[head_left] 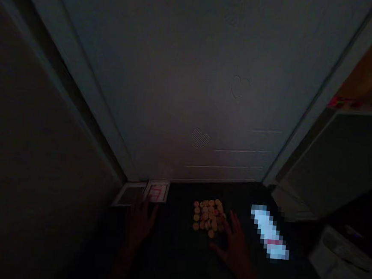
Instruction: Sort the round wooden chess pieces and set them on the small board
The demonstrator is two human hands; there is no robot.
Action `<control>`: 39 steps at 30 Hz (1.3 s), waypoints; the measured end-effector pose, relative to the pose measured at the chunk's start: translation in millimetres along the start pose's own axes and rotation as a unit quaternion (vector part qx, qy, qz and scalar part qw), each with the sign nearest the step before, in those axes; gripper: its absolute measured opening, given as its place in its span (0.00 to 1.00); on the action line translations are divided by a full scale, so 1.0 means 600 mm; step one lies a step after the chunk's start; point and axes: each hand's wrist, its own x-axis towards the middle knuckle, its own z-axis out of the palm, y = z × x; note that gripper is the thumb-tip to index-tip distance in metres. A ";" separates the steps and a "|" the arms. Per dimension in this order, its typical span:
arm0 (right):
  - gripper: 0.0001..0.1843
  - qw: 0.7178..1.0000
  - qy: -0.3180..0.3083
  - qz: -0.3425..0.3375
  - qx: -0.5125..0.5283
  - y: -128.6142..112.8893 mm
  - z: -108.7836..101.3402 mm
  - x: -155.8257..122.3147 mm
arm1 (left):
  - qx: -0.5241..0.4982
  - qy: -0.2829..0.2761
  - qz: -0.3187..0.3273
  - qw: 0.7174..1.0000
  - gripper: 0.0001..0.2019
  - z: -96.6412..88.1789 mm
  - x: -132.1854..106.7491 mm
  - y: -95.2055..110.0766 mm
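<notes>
The scene is very dark. My left hand [141,222] lies flat on the dark floor with its fingers spread, its fingertips touching a small white board with red lines [158,192]. My right hand [235,244] also rests open on the floor, fingers stretched toward a cluster of several round orange pieces [208,216] just to its left. Neither hand holds anything.
A pale closed door [196,93] stands straight ahead, with a wall [27,152] on the left. A bright blurred rectangle [270,233] lies on the floor at the right. A shelf unit [342,160] and pale objects [344,259] sit at the far right.
</notes>
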 end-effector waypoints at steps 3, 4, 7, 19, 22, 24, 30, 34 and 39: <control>0.54 1.000 -0.001 0.004 -0.001 -0.013 0.003 0.017 | -0.014 0.008 -0.007 1.000 0.28 0.009 0.005 0.003; 0.55 1.000 -0.002 0.002 0.000 -0.016 0.004 0.023 | -0.018 0.010 -0.011 1.000 0.28 0.011 0.006 0.005; 0.54 1.000 -0.001 -0.008 0.004 -0.022 0.007 0.038 | -0.022 0.015 -0.025 0.999 0.29 0.010 0.013 0.012; 0.39 0.993 0.046 0.012 0.108 -0.026 0.019 0.074 | -0.243 0.016 0.079 0.967 0.29 -0.049 -0.042 0.175; 0.28 0.975 0.112 0.071 0.176 -0.002 0.010 0.065 | -0.281 -0.047 0.185 0.940 0.31 -0.060 -0.064 0.256; 0.24 0.970 0.129 0.083 0.191 0.016 0.002 0.054 | -0.275 -0.070 0.242 0.928 0.33 -0.065 -0.065 0.296; 0.23 0.980 0.109 0.056 0.158 0.037 -0.005 0.019 | -0.240 -0.068 0.280 0.927 0.29 -0.051 -0.049 0.333; 0.25 0.989 0.095 0.031 0.106 0.027 0.002 0.026 | -0.220 -0.073 0.258 0.938 0.29 -0.039 -0.049 0.324; 0.26 0.997 0.065 -0.012 0.046 0.015 0.015 0.053 | -0.219 -0.080 0.246 0.941 0.29 -0.036 -0.046 0.308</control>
